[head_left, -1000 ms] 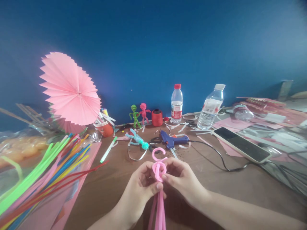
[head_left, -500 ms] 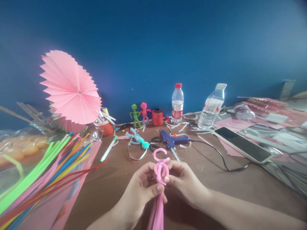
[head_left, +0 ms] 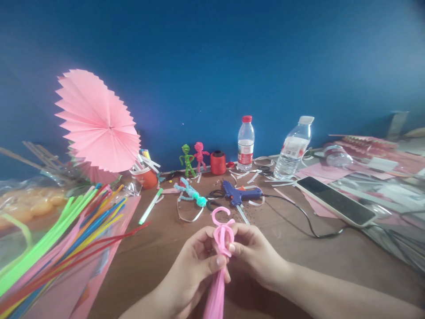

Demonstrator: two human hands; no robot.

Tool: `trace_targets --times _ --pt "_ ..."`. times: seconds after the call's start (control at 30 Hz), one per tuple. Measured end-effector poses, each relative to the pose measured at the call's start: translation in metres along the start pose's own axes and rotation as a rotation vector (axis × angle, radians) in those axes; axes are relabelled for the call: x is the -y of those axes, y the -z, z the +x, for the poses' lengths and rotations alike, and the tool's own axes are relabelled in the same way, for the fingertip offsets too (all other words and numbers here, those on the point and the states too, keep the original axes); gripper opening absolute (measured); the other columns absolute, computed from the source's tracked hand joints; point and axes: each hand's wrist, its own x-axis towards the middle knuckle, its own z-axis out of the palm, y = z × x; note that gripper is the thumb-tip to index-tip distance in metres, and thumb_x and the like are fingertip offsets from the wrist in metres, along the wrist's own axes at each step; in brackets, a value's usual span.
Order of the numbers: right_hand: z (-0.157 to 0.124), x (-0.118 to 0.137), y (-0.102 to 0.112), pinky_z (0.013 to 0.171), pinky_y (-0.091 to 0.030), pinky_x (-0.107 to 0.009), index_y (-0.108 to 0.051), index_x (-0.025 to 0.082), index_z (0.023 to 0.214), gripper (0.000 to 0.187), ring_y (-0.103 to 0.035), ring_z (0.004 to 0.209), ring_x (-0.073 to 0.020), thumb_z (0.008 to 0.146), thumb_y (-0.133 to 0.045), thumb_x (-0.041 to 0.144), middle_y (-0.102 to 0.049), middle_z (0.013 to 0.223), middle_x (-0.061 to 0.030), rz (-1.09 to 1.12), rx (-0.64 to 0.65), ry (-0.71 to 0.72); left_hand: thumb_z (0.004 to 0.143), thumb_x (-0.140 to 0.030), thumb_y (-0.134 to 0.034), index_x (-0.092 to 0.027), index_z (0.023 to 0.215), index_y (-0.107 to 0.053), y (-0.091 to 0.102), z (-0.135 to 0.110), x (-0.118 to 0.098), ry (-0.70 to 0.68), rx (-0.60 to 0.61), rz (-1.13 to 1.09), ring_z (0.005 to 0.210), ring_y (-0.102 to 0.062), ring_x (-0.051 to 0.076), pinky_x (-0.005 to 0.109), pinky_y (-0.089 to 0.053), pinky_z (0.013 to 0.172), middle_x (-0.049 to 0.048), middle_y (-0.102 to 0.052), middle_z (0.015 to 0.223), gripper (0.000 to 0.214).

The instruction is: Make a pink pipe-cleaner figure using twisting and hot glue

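Note:
Pink pipe cleaners [head_left: 223, 239] are bent into a rounded loop between my two hands, with a curled hook standing above it. Their long straight ends run down as a bundle toward the table's near edge. My left hand [head_left: 202, 261] is closed around the base of the loop, thumb on the front. My right hand [head_left: 254, 252] pinches the loop's right side between thumb and fingers. Just beyond lie a turquoise pipe-cleaner figure [head_left: 195, 195] and a blue glue gun [head_left: 241, 194].
Loose coloured pipe cleaners [head_left: 66, 239] spread at left beneath a pink paper fan [head_left: 99, 124]. Green and pink figures [head_left: 187, 160], a red spool [head_left: 218, 163] and two water bottles [head_left: 245, 148] stand by the wall. A phone [head_left: 335, 200] and black cord [head_left: 308, 221] lie right.
The pink bundle's lower ends have shifted slightly and sit closer together. Both hands keep nearly the same place and grip.

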Motion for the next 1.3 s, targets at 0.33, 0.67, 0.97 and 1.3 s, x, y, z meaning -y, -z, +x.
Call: trace_targets --times 0.33,0.67,0.97,1.3 --pt "0.001 -0.0026 0.0016 0.055 -0.042 -0.024 -0.06 0.015 0.068 0.025 -0.052 0.056 -0.011 0.065 -0.076 0.035 -0.056 0.064 0.0017 -0.031 0.004 -0.001 0.074 -0.011 -0.067 -0.014 0.091 -0.065 0.0085 0.0005 0.0027 0.092 0.09 -0.133 0.051 -0.052 0.004 0.013 -0.042 0.051 0.0004 -0.057 0.068 0.018" --pt "0.0 -0.0007 -0.0009 0.059 -0.043 -0.025 -0.061 0.015 0.069 0.022 -0.054 0.059 -0.0118 0.067 -0.075 0.031 -0.058 0.065 0.0009 -0.014 -0.002 0.004 0.074 -0.011 -0.067 -0.014 0.081 -0.061 0.0081 0.0046 0.0053 0.085 0.053 -0.124 0.047 -0.05 0.003 0.012 -0.037 0.046 -0.0007 -0.056 0.065 0.01" --pt "0.0001 -0.0004 0.0 0.06 -0.041 -0.024 -0.06 0.013 0.069 0.021 -0.052 0.061 -0.0105 0.07 -0.073 0.03 -0.057 0.068 0.0008 -0.033 0.015 0.021 0.077 -0.007 -0.062 -0.014 0.083 -0.059 0.0056 0.0003 0.0037 0.117 0.046 -0.133 0.048 -0.048 0.002 0.012 -0.038 0.048 -0.001 -0.055 0.066 0.01" --pt "-0.0029 0.0022 -0.0039 0.06 -0.045 -0.024 -0.057 0.016 0.071 0.023 -0.054 0.065 -0.0122 0.067 -0.074 0.03 -0.056 0.073 0.0008 -0.057 -0.003 0.002 0.067 -0.014 -0.073 -0.015 0.068 -0.056 0.0051 0.0052 0.0039 0.084 -0.045 0.074 0.047 -0.052 0.007 0.021 -0.044 0.049 -0.0021 -0.058 0.066 0.017"
